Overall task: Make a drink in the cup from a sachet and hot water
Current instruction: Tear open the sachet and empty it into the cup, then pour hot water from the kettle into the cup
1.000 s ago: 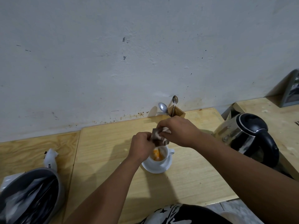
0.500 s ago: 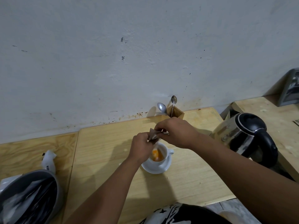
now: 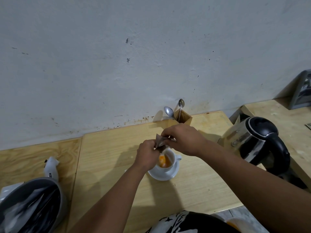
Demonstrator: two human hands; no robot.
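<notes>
A white cup stands on a white saucer in the middle of the wooden table, with orange powder in it. Directly above the cup, my left hand and my right hand both pinch a small brown sachet. The sachet is tipped with its lower end over the cup's rim. A steel and black electric kettle stands to the right of the cup, lid shut.
A wooden holder with two spoons stands against the wall behind the cup. A grey bin lined with a dark bag sits at the lower left, with a white packet beside it. The table's front edge is near my body.
Both hands have lifted the sachet slightly and tilted it more over the cup. The cup, saucer and kettle have not moved.
</notes>
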